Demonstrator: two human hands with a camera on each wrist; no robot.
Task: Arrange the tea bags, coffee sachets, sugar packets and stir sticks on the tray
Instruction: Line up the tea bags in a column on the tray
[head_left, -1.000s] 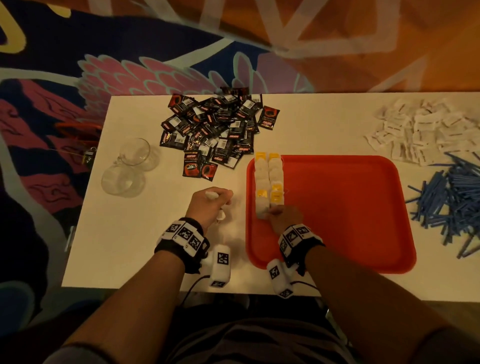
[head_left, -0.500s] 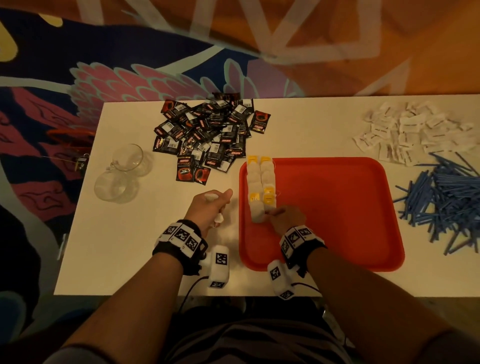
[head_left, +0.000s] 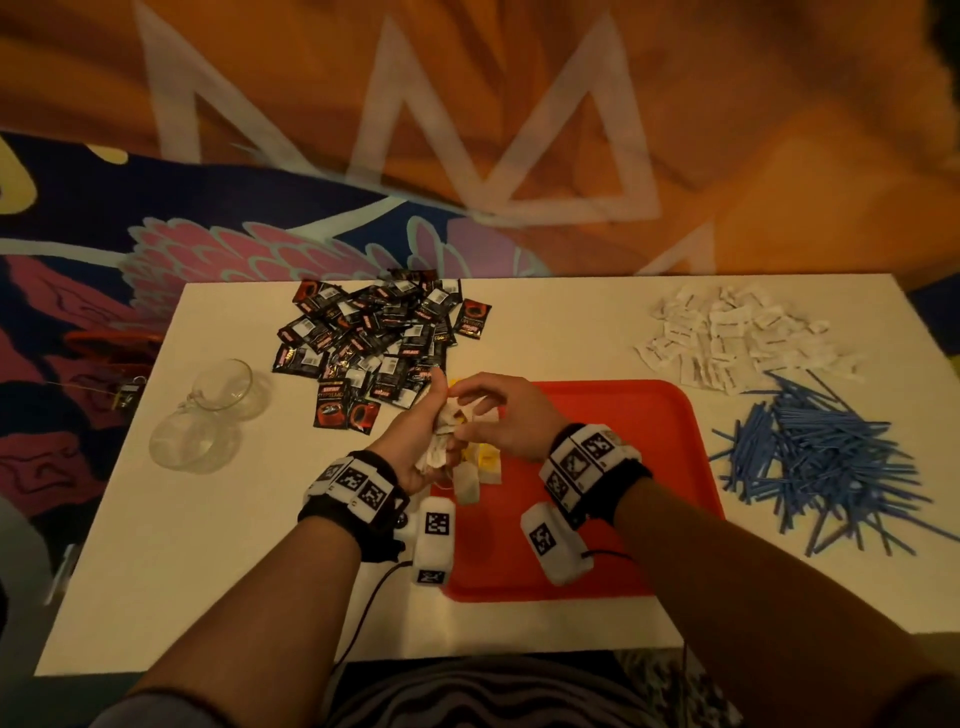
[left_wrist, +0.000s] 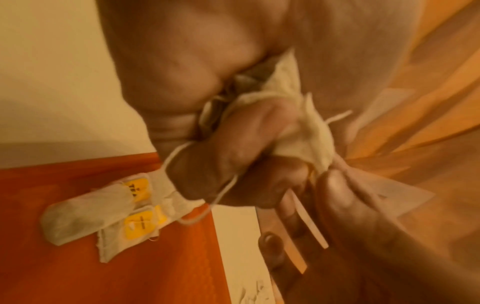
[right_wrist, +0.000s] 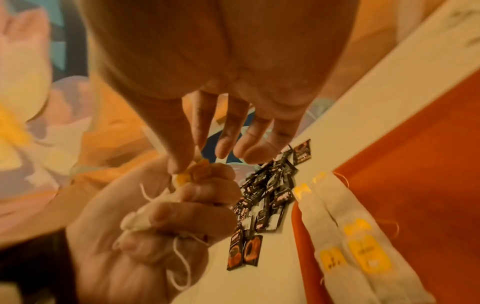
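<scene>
My left hand (head_left: 423, 439) is raised over the left edge of the red tray (head_left: 623, 467) and grips a crumpled bunch of white tea bags (left_wrist: 306, 131) with loose strings. My right hand (head_left: 465, 415) meets it from the right. Its thumb and forefinger pinch a yellow tag (right_wrist: 200, 168) at the top of the bunch; the other fingers are straight. Two rows of tea bags with yellow tags (right_wrist: 350, 236) lie along the tray's left side. Black coffee sachets (head_left: 374, 332) are heaped at the back left, white sugar packets (head_left: 727, 338) at the back right, blue stir sticks (head_left: 821, 457) to the tray's right.
Two clear glass cups (head_left: 208, 415) stand at the left of the white table (head_left: 208, 571). Most of the tray's floor to the right of the tea bags is bare. A patterned carpet lies beyond the table's far edge.
My right hand has left the tea bag row on the tray and risen to the left hand. My left hand has lifted off the table and moved right with its bunch.
</scene>
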